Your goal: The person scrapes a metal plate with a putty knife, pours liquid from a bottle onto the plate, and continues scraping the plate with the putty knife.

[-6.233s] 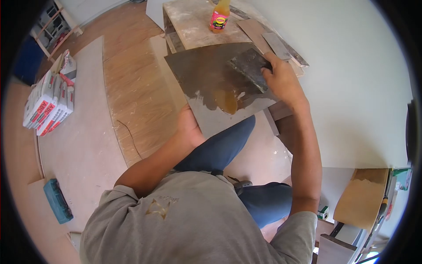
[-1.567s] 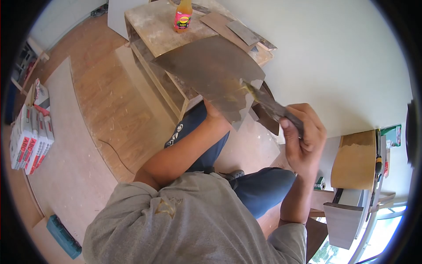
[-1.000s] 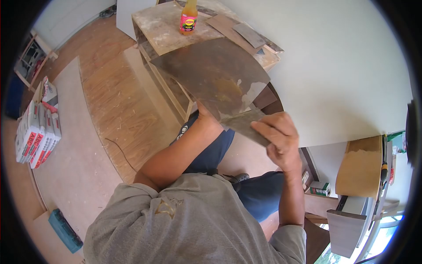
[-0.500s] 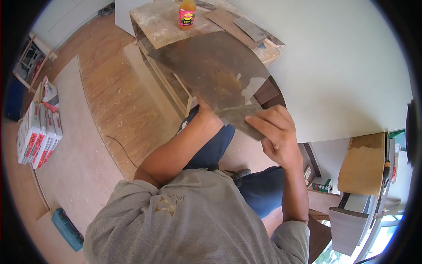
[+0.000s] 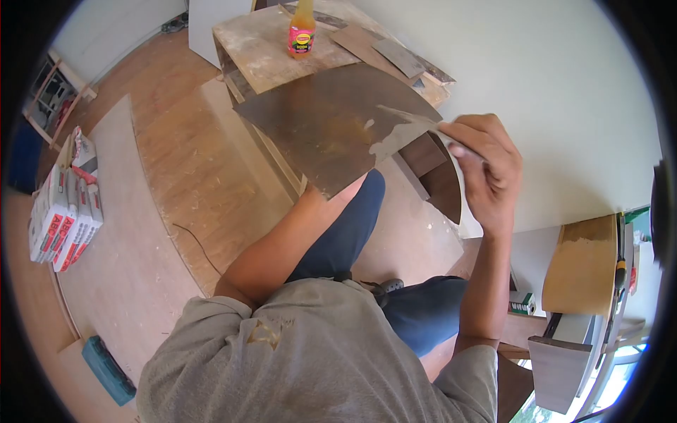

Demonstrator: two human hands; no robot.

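Note:
A thin dark brown board (image 5: 310, 113) is held up in front of me, tilted, with pale grey-white paste (image 5: 405, 134) smeared along its right part. My left hand (image 5: 349, 189) supports it from below at the near edge; its fingers are mostly hidden beneath. In my right hand (image 5: 490, 169), pinched between thumb and fingers, is a flat scraper (image 5: 462, 149), now seen almost edge-on. It meets the board at the right corner, where the paste is.
An orange drink bottle (image 5: 302, 35) stands on a dusty worktable (image 5: 261, 53) beside thin flat panels (image 5: 398, 56). White-and-red bags (image 5: 56, 218) sit at left, near a teal case (image 5: 109, 370). A pale wall (image 5: 550, 120) rises at right, with an open drawer (image 5: 560, 363) below.
My right hand has moved up and to the right with the scraper, which has turned edge-on. A wider band of paste shows on the board.

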